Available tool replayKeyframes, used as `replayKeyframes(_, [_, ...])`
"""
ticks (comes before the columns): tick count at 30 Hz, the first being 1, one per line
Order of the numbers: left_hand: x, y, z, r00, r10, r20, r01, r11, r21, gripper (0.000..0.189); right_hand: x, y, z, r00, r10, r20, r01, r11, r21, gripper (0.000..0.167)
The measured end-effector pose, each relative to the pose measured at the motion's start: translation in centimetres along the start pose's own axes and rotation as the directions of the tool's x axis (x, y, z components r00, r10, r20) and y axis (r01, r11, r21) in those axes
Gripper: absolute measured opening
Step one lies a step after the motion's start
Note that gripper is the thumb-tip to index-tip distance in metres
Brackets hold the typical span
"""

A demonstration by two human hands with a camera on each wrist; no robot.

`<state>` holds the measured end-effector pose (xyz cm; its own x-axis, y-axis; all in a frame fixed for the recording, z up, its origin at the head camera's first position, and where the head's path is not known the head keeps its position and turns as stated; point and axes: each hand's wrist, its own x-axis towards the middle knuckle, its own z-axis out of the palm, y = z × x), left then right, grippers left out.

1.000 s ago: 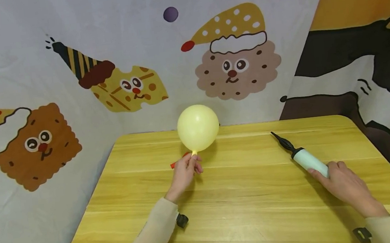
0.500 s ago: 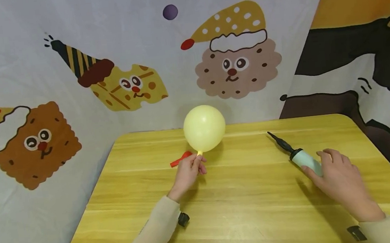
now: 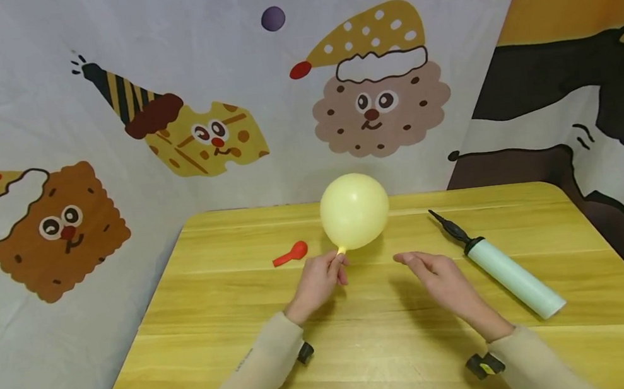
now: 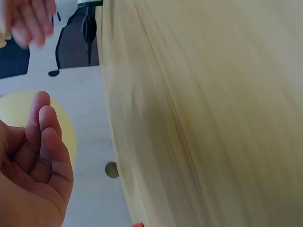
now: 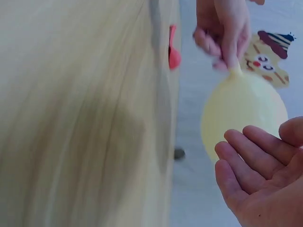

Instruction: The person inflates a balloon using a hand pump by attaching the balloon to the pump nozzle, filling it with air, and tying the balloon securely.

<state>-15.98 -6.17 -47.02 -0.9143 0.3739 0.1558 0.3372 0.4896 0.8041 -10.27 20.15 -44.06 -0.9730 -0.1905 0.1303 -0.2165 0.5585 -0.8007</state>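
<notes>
A round, inflated yellow balloon [image 3: 355, 210] stands over the far middle of the table, its neck pointing down toward me. My left hand [image 3: 319, 282] pinches that neck between thumb and forefinger. In the right wrist view the balloon [image 5: 244, 111] hangs from the pinching left hand [image 5: 227, 33]. My right hand [image 3: 441, 279] is in the air to the right of the balloon, holding nothing, its fingers extended and palm turned inward. The right wrist view shows its fingers [image 5: 255, 156] relaxed, overlapping the balloon's lower part.
A mint-green balloon pump [image 3: 515, 278] with a black nozzle lies slanted on the right of the wooden table [image 3: 387, 364]. Left of the balloon lies a flat red balloon [image 3: 291, 254]. A cartoon-printed cloth [image 3: 215, 33] stands behind the table's far edge.
My right hand has let go of the pump and moved left toward the balloon. My left hand has carried the yellow balloon to the right, uncovering the red one.
</notes>
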Motion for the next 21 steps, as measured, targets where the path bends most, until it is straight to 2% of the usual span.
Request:
replayKeyframes(3, [0.0,0.5,0.6,1.0,0.003,0.027,-0.003,1.0,0.025,0.025,1.1,-0.4,1.8,0.997,0.038,0.063,-0.045,0.993,0.112,0.049])
replayKeyframes(7, [0.1,1.1,1.5,0.998,0.026,0.054,-0.029,0.997,0.073,0.024,2.4,-0.6,3.4,0.987,0.07,0.145,-0.102,0.969,0.227,0.051])
replayKeyframes(12, [0.4,1.8,2.2,0.995,0.068,0.078,-0.081,0.982,0.171,0.027,3.3,-0.6,4.5,0.977,0.116,0.181,-0.17,0.933,0.317,0.051])
replayKeyframes(17, [0.5,2.3,2.4,0.993,0.077,0.093,-0.097,0.968,0.232,0.025,4.2,-0.6,5.6,0.958,0.205,0.202,-0.275,0.859,0.431,0.056])
replayKeyframes(21, [0.5,2.5,2.6,0.992,0.085,0.092,-0.104,0.966,0.236,0.023,4.5,-0.7,6.2,0.952,0.22,0.211,-0.298,0.812,0.501,0.051])
